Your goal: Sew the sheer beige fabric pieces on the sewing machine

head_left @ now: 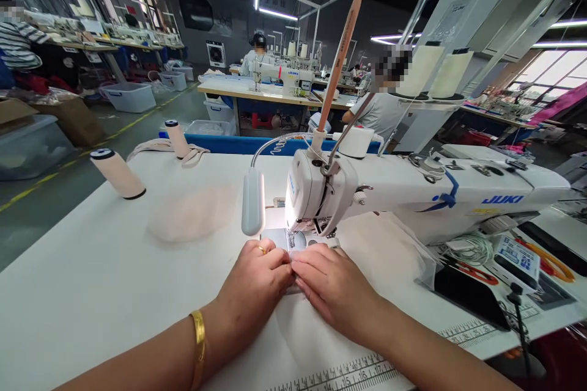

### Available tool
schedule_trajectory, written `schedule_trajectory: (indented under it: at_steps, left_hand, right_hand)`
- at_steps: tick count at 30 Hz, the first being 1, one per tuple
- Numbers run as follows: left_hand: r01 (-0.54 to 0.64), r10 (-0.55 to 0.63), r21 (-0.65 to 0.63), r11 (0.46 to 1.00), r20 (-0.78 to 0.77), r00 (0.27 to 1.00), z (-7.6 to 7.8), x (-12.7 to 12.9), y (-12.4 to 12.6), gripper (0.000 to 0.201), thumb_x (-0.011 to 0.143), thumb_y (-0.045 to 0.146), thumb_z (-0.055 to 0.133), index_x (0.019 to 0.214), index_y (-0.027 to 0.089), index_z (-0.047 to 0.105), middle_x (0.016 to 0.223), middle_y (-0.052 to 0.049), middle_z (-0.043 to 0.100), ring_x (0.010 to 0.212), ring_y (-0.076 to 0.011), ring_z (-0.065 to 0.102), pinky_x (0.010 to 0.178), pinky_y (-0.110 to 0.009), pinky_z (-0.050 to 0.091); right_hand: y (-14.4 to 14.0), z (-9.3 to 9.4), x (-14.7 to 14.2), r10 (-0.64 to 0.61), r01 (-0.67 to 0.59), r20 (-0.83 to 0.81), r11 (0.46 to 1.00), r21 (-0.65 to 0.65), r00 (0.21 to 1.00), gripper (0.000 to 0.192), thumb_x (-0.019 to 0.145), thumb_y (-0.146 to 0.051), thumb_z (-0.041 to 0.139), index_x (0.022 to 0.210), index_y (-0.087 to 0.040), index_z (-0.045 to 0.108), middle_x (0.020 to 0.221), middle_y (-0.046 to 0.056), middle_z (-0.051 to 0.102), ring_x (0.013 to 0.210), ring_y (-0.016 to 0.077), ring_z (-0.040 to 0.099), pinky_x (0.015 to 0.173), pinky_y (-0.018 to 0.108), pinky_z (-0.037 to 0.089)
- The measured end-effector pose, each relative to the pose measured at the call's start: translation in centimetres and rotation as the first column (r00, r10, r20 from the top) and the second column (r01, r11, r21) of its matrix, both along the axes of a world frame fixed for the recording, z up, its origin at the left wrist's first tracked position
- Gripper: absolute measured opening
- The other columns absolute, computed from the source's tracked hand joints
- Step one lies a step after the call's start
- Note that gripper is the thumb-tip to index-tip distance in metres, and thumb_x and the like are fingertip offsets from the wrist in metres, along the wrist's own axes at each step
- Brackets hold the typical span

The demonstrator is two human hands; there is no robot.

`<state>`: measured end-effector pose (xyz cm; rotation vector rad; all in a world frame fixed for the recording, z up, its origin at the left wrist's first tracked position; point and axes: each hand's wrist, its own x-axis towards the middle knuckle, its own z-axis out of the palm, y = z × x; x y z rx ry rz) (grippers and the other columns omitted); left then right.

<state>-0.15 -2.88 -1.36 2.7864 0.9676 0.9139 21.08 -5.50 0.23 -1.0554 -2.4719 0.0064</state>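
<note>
My left hand [257, 284], with a ring and a gold bracelet, and my right hand [332, 284] meet fingertip to fingertip just in front of the needle of a white JUKI sewing machine [413, 192]. Both press on a piece of white fabric [293, 330] lying flat on the table, its edge pinched between the fingers near the needle plate [287, 238]. A small lamp [253, 201] on a flexible neck hangs left of the machine head.
Two thread cones [118, 174] [177, 138] and a pale fabric pad [192, 214] lie on the white table [92, 281] to the left. Scissors, a phone and cables sit at the right. Other workers sit at machines behind.
</note>
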Motion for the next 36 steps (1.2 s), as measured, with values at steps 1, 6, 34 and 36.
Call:
schedule_trajectory:
  at_steps: [1, 6, 34, 36]
  left_hand:
    - [-0.011, 0.011, 0.000, 1.000, -0.007, 1.000, 0.1, 0.0, 0.0, 0.029, 0.103, 0.013, 0.051, 0.079, 0.020, 0.065, 0.085, -0.002, 0.069, 0.080, -0.0209, 0.051, 0.078, -0.038, 0.035]
    - [-0.059, 0.058, -0.015, 0.998, -0.057, 0.997, 0.3, -0.1, -0.1, 0.023, 0.104, 0.018, 0.049, 0.099, 0.021, 0.071, 0.093, -0.004, 0.072, 0.088, -0.0246, 0.058, 0.080, -0.041, 0.040]
    - [0.027, -0.031, -0.148, 0.989, -0.024, 0.999, 0.7, -0.6, 0.6, 0.029, 0.102, 0.012, 0.044, 0.096, 0.021, 0.070, 0.094, -0.004, 0.072, 0.088, -0.0224, 0.058, 0.083, -0.041, 0.040]
    - [0.013, -0.017, -0.185, 0.983, -0.019, 1.000, 0.8, -0.7, 0.6, 0.032, 0.095, 0.006, 0.043, 0.104, 0.021, 0.070, 0.098, -0.005, 0.070, 0.090, -0.0232, 0.057, 0.082, -0.041, 0.041]
  right_hand:
    - [0.2, -0.4, 0.0, -0.003, 0.003, -0.010, 1.000, -0.003, 1.000, 0.018, 0.103, -0.012, 0.048, 0.110, -0.019, 0.064, 0.106, 0.008, 0.071, 0.095, 0.0239, 0.063, 0.075, 0.035, 0.045]
    - [1.7, -1.5, 0.2, -0.037, 0.036, -0.025, 0.999, -0.032, 0.999, 0.024, 0.101, -0.008, 0.047, 0.111, -0.021, 0.065, 0.106, 0.008, 0.073, 0.099, 0.0244, 0.064, 0.077, 0.036, 0.049]
    - [0.1, -0.1, 1.4, 0.079, -0.075, 0.020, 0.984, -0.160, 0.997, 0.030, 0.096, -0.046, 0.073, 0.109, -0.022, 0.064, 0.106, 0.004, 0.071, 0.097, 0.0242, 0.061, 0.087, 0.040, 0.047]
    - [0.1, -0.4, 1.4, 0.074, -0.072, 0.013, 0.990, -0.122, 0.997, 0.014, 0.101, -0.034, 0.068, 0.103, -0.021, 0.063, 0.109, 0.004, 0.070, 0.100, 0.0234, 0.060, 0.087, 0.039, 0.045]
